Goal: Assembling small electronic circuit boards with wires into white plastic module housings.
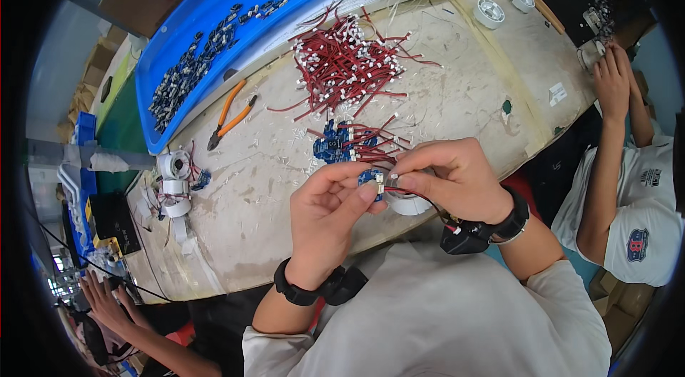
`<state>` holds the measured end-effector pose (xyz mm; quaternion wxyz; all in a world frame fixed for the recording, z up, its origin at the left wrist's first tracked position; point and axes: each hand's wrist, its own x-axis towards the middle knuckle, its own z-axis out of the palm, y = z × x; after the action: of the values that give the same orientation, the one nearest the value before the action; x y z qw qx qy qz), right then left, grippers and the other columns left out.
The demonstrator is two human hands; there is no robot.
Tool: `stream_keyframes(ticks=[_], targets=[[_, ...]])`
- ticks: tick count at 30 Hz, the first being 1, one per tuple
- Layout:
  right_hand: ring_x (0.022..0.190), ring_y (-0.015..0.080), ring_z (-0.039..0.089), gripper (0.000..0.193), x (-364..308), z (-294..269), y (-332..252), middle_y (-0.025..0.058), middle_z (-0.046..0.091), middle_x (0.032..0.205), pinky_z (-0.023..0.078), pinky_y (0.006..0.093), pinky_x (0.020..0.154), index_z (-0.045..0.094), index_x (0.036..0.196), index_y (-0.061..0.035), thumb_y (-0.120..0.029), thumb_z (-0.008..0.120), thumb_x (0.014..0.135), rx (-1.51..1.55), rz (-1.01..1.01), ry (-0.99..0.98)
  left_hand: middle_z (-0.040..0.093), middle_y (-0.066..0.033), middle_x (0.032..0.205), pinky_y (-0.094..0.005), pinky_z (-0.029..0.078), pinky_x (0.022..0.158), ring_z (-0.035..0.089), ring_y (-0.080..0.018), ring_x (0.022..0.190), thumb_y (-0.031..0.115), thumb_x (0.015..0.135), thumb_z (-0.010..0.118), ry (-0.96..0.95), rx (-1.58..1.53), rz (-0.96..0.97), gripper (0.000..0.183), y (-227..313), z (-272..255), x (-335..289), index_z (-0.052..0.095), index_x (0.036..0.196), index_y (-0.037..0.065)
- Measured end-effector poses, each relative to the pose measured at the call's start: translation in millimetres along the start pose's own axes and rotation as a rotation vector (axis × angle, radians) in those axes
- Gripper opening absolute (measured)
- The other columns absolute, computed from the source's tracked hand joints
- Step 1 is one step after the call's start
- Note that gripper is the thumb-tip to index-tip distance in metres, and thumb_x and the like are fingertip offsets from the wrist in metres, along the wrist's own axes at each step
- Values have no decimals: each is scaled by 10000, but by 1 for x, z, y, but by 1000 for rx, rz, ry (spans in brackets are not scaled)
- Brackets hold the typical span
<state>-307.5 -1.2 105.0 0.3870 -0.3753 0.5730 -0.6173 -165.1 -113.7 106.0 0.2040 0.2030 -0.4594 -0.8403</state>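
Between the thumb and fingers of my left hand point(332, 206) is a small blue circuit board point(365, 177) with a white connector on its edge. My right hand point(453, 181) pinches a small white plug point(393, 176) close beside that board; whether the two touch I cannot tell. Dark red wires run under the right fingers toward the wrist. A white round housing point(408, 206) shows partly behind my right hand. Just beyond both hands lies a cluster of blue circuit boards point(332, 143) with red wires attached.
Farther off is a heap of red wires point(349, 63) with white plugs. A blue tray point(250, 27) of small boards stands at the far left, near orange-handled cutters point(232, 113). White housings point(175, 188) sit at left, others point(489, 13) far right. Co-workers' hands point(612, 81) flank the table.
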Motion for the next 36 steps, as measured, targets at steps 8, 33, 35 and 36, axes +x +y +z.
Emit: stream_keyframes(ticks=[8, 33, 35, 36], targets=[[626, 161, 517, 34, -4, 9, -12, 81, 544, 686, 398, 260, 560, 565, 782, 13, -15, 546, 775, -279, -187, -118, 598, -134, 895, -253, 518, 675, 595, -140, 776, -49, 793, 558, -15, 112, 48, 218, 4, 2, -12, 528, 1008, -51], [693, 284, 491, 139, -20, 7, -23, 98, 485, 709, 400, 363, 631, 522, 807, -12, 8, 575, 680, -525, -414, -173, 569, -132, 957, -296, 463, 742, 569, -176, 842, 220, 793, 631, -208, 307, 354, 437, -8, -14, -25, 481, 1115, -35], [728, 261, 496, 236, -18, 10, -19, 81, 489, 734, 422, 364, 673, 548, 883, -3, -5, 609, 655, -475, -711, -120, 484, -117, 1111, -332, 415, 863, 496, -173, 994, 408, 840, 518, -141, 264, 199, 631, -7, -9, -20, 328, 1265, -18], [728, 261, 496, 236, -17, 13, -19, 81, 489, 734, 422, 364, 673, 548, 883, -3, -5, 609, 655, -474, -715, -123, 477, -115, 1120, -329, 415, 866, 494, -174, 1003, 438, 847, 485, -176, 71, -17, 653, -12, -7, -15, 304, 1282, -14]])
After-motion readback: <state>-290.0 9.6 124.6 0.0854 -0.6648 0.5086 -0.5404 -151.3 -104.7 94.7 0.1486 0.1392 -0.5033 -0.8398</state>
